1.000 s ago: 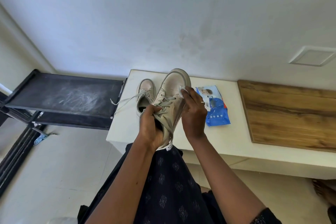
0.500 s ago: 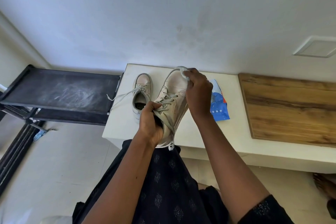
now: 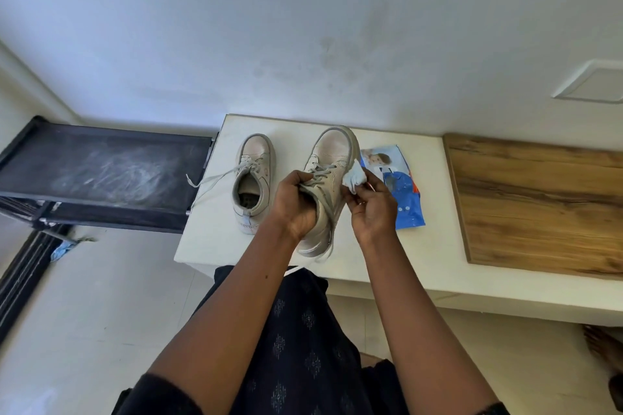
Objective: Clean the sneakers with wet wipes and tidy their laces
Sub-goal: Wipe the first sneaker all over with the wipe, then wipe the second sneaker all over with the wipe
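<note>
White ledge (image 3: pixel 435 246) against wall, wood panel (image 3: pixel 539 202) right, black rack (image 3: pixel 101 175) left.

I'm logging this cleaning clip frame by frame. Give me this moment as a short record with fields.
held sneaker: lifted above the white bench, toe pointing away
left hand: grips the sneaker at its opening
right hand: pinches a bunched wet wipe against the sneaker's right side
other sneaker: on the bench, laces loose, trailing left
wipes pack: flat on the bench, right of the hands
</note>
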Demonstrator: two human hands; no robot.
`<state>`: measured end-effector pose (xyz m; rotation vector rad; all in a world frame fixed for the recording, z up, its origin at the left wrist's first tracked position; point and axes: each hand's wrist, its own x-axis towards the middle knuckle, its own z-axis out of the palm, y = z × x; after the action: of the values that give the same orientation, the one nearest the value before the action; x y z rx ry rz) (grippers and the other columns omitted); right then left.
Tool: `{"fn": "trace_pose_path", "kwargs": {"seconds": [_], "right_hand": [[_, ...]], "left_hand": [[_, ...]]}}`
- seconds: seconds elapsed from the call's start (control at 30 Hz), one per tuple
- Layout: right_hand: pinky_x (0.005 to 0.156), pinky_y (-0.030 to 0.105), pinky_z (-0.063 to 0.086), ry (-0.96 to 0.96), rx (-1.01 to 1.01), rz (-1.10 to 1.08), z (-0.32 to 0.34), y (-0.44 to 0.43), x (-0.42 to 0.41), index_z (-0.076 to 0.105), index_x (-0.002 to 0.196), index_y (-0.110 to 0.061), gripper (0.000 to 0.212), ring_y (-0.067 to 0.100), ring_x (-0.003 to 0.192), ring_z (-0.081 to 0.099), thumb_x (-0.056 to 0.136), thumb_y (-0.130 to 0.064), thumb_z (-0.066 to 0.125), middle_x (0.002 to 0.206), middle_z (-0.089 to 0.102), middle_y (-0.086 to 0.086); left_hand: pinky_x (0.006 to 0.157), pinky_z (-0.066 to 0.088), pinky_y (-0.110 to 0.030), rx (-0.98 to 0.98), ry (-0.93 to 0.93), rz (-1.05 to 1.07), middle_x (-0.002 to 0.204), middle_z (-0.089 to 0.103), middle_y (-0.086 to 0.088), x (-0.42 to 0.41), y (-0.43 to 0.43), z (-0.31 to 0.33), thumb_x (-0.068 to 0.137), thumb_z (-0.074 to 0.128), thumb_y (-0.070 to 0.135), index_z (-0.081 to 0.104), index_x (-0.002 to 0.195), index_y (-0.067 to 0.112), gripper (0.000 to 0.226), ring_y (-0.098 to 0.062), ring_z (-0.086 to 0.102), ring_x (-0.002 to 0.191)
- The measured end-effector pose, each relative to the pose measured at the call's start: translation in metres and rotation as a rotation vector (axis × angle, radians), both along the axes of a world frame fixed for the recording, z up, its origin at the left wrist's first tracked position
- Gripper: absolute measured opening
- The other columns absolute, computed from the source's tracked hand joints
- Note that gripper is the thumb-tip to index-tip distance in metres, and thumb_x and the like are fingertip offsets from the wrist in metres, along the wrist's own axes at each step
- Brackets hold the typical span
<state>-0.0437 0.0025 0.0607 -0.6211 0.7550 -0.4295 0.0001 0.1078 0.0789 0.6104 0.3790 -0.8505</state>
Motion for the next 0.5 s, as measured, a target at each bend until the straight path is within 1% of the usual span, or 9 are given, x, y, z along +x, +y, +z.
{"fn": "trace_pose_path", "kwargs": {"seconds": [0.07,0.13,0.17,0.23,0.3,0.37,0.43,0.5], "right_hand": [[0.074,0.033,0.055,-0.009,0.087,-0.009,-0.01,-0.002,-0.001,0.06,0.104,-0.001,0.033,0.024,0.089,0.061,0.09,0.018,0.038,0.098,0.062,0.011],[0.072,0.034,0.056,-0.006,0.14,-0.017,-0.02,-0.002,0.001,0.062,0.096,-0.006,0.034,0.024,0.09,0.061,0.091,0.017,0.038,0.099,0.062,0.011],[0.072,0.034,0.057,0.0,0.154,-0.02,-0.024,-0.002,0.003,0.062,0.094,-0.008,0.035,0.025,0.09,0.06,0.091,0.016,0.038,0.1,0.062,0.011],[0.077,0.038,0.056,0.012,0.172,-0.025,-0.033,-0.004,0.008,0.062,0.093,-0.009,0.035,0.025,0.09,0.06,0.092,0.016,0.038,0.1,0.061,0.01],[0.085,0.04,0.049,0.024,0.174,-0.029,-0.041,-0.006,0.016,0.063,0.093,-0.009,0.036,0.026,0.092,0.059,0.091,0.017,0.037,0.099,0.061,0.01],[0.088,0.04,0.047,0.035,0.164,-0.027,-0.048,-0.009,0.023,0.062,0.093,-0.008,0.037,0.027,0.095,0.059,0.09,0.018,0.036,0.098,0.062,0.011],[0.09,0.039,0.048,0.055,0.141,-0.024,-0.054,-0.012,0.031,0.061,0.102,-0.001,0.034,0.029,0.102,0.056,0.09,0.019,0.036,0.102,0.061,0.013],[0.095,0.04,0.046,0.073,0.119,-0.024,-0.061,-0.014,0.036,0.056,0.116,0.005,0.035,0.03,0.105,0.055,0.091,0.018,0.036,0.104,0.06,0.014]], "left_hand": [[0.083,0.053,-0.036,0.017,0.015,0.0,0.106,0.061,-0.023,0.008,-0.009,-0.005,0.074,0.039,0.012,0.053,0.114,-0.008,0.046,-0.03,0.063,0.088],[0.08,0.053,-0.034,0.052,0.041,0.008,0.107,0.059,-0.022,0.018,-0.017,-0.014,0.079,0.039,0.011,0.052,0.114,-0.007,0.041,-0.029,0.061,0.09],[0.082,0.052,-0.034,0.068,0.058,0.018,0.107,0.059,-0.022,0.022,-0.02,-0.019,0.084,0.036,0.011,0.052,0.112,-0.008,0.037,-0.03,0.06,0.091],[0.093,0.046,-0.037,0.088,0.1,0.036,0.106,0.059,-0.024,0.031,-0.027,-0.032,0.091,0.033,0.011,0.053,0.108,-0.011,0.033,-0.031,0.058,0.094],[0.105,0.04,-0.04,0.078,0.129,0.065,0.108,0.058,-0.025,0.039,-0.034,-0.043,0.093,0.034,0.01,0.054,0.107,-0.012,0.032,-0.032,0.057,0.099],[0.112,0.033,-0.04,0.07,0.151,0.094,0.108,0.058,-0.025,0.046,-0.041,-0.052,0.092,0.036,0.01,0.054,0.107,-0.011,0.031,-0.031,0.055,0.104],[0.113,0.032,-0.039,0.067,0.17,0.114,0.106,0.058,-0.024,0.054,-0.046,-0.061,0.093,0.037,0.01,0.054,0.106,-0.012,0.03,-0.03,0.053,0.108],[0.106,0.039,-0.04,0.061,0.179,0.118,0.1,0.061,-0.024,0.059,-0.05,-0.064,0.095,0.036,0.01,0.054,0.103,-0.012,0.03,-0.031,0.057,0.1]]}}
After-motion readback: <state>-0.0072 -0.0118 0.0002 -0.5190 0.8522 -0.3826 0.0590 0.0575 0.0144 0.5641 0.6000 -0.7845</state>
